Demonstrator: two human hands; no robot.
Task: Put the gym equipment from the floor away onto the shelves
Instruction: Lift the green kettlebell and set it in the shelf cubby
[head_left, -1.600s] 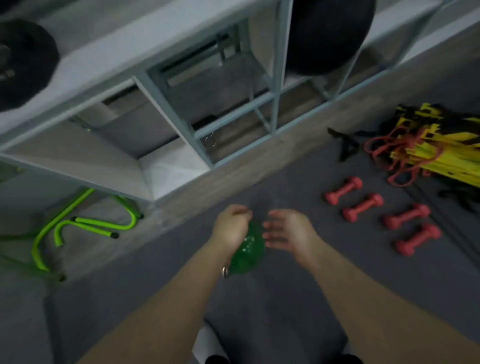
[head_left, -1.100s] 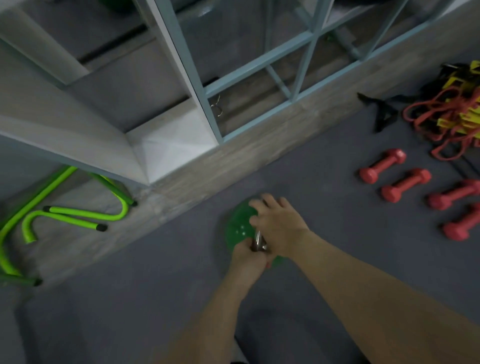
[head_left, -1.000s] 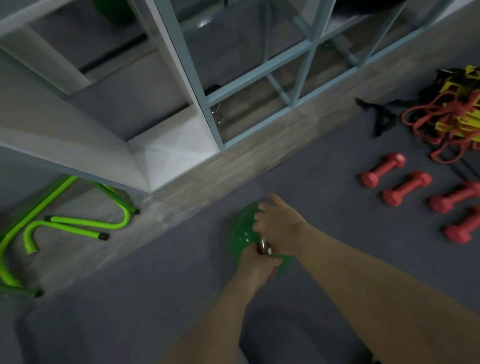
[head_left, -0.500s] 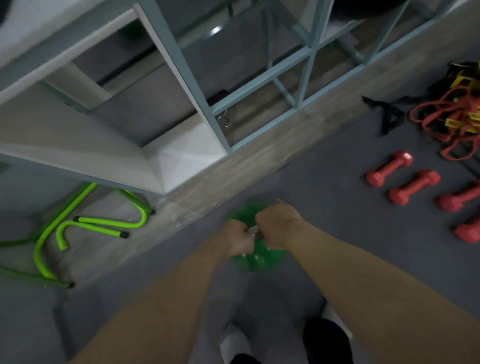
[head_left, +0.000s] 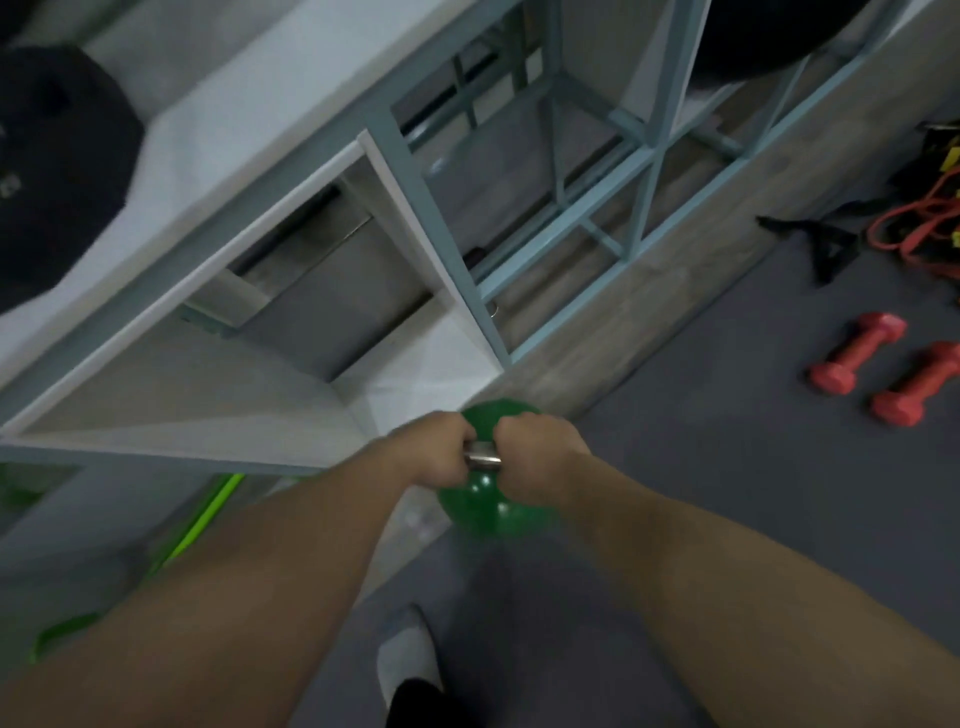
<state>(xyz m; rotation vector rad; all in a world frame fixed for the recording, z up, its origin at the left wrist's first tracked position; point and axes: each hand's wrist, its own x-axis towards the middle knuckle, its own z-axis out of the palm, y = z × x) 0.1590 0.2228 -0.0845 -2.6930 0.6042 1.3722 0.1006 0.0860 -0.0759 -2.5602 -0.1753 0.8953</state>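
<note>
A: What surrounds us? 
B: Two red dumbbells (head_left: 857, 352) (head_left: 917, 383) lie on the grey floor (head_left: 727, 467) to the right, orange resistance bands (head_left: 919, 228) beyond them; a dark weight plate (head_left: 57, 171) rests on the upper shelf (head_left: 218, 130).

A: And our hands? 
B: Left hand (head_left: 434, 454) and right hand (head_left: 535, 457) meet knuckle to knuckle, fingers curled round the metal handle (head_left: 482, 459) of the green kettlebell (head_left: 491, 506), held off the floor just before the open lower shelf (head_left: 421, 374).
</note>
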